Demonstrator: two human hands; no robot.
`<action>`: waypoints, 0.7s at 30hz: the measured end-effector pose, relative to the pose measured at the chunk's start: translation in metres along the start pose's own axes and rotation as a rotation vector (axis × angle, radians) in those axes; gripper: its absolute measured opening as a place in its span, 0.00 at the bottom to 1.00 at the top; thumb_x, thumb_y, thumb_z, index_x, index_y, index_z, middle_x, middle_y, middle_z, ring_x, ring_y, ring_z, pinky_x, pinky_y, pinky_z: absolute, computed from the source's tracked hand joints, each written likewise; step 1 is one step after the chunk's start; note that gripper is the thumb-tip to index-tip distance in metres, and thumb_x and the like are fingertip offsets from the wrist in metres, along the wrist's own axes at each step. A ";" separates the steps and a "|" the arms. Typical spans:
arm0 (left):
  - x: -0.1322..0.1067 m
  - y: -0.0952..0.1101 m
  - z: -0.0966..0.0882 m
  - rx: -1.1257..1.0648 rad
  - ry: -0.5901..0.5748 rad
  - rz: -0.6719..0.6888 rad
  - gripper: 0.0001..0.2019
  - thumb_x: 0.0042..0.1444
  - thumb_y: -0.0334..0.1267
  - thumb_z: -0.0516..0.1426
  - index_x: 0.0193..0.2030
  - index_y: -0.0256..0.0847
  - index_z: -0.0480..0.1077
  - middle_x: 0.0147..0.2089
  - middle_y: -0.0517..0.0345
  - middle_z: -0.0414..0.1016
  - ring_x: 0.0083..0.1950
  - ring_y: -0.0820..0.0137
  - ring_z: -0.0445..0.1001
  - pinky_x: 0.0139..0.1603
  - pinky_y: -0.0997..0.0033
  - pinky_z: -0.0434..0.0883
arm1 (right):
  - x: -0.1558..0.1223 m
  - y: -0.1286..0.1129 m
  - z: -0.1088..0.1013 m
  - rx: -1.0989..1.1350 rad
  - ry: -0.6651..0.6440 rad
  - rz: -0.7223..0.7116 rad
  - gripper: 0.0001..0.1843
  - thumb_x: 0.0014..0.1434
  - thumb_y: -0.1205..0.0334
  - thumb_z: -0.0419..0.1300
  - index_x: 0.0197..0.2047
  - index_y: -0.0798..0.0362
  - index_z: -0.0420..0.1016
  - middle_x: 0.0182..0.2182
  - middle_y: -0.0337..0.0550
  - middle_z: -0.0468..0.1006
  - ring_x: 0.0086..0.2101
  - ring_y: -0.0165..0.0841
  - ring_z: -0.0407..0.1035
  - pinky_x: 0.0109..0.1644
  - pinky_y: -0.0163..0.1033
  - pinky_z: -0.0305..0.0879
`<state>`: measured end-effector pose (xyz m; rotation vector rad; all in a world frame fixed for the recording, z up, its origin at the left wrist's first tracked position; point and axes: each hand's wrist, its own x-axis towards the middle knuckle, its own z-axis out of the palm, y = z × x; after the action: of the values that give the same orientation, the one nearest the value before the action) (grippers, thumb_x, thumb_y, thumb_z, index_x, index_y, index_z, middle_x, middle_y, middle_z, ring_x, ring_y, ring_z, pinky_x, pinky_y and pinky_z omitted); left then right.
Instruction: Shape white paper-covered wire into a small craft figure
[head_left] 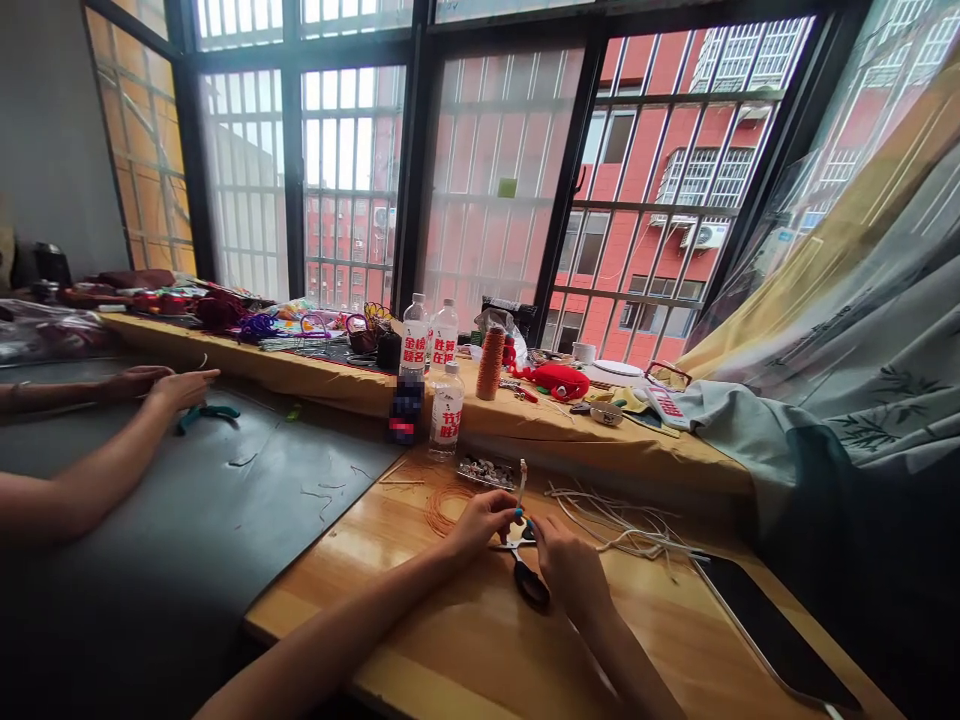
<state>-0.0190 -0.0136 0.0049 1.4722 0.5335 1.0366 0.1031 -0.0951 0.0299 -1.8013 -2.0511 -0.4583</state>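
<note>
My left hand point(484, 520) and my right hand point(566, 560) meet over the wooden table point(465, 640), fingers pinched together. Between them they hold a thin pale cord piece point(521, 478) that sticks upward. Small black-handled scissors point(527, 575) lie on the table just under the fingertips, touching or nearly touching my right hand. A coil of orange thread point(442, 508) lies just left of my left hand. A bundle of white cords point(622, 525) spreads out to the right of my right hand.
Another person's arms point(112, 440) rest on the dark table at left, near teal pliers point(206, 413). Water bottles point(447, 405), a brown thread spool point(490, 364), a tray of beads point(486, 470) and a red object point(561, 380) stand on the ledge. A dark tablet point(772, 630) lies at right.
</note>
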 end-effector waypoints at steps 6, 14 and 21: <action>0.001 -0.001 0.000 0.005 0.057 -0.015 0.11 0.40 0.42 0.56 0.23 0.35 0.64 0.20 0.63 0.66 0.17 0.80 0.59 0.18 0.79 0.59 | 0.000 0.001 0.011 -0.066 0.044 -0.091 0.10 0.57 0.67 0.45 0.42 0.53 0.62 0.32 0.42 0.72 0.26 0.30 0.69 0.21 0.31 0.52; 0.001 -0.001 -0.001 0.055 0.044 -0.015 0.13 0.42 0.46 0.55 0.24 0.35 0.64 0.20 0.62 0.67 0.15 0.80 0.59 0.16 0.80 0.57 | -0.001 0.006 0.009 -0.125 0.123 -0.200 0.10 0.54 0.74 0.46 0.34 0.53 0.65 0.24 0.40 0.70 0.25 0.31 0.66 0.26 0.34 0.51; -0.001 0.000 0.000 0.090 0.030 -0.004 0.15 0.43 0.47 0.55 0.26 0.35 0.65 0.21 0.62 0.66 0.16 0.80 0.59 0.16 0.80 0.57 | -0.001 -0.005 0.003 -0.242 0.220 -0.066 0.12 0.51 0.78 0.48 0.30 0.53 0.66 0.26 0.42 0.67 0.28 0.32 0.62 0.31 0.35 0.50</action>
<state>-0.0198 -0.0146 0.0044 1.5355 0.6109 1.0445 0.0983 -0.0948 0.0270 -1.7261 -1.9753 -0.9158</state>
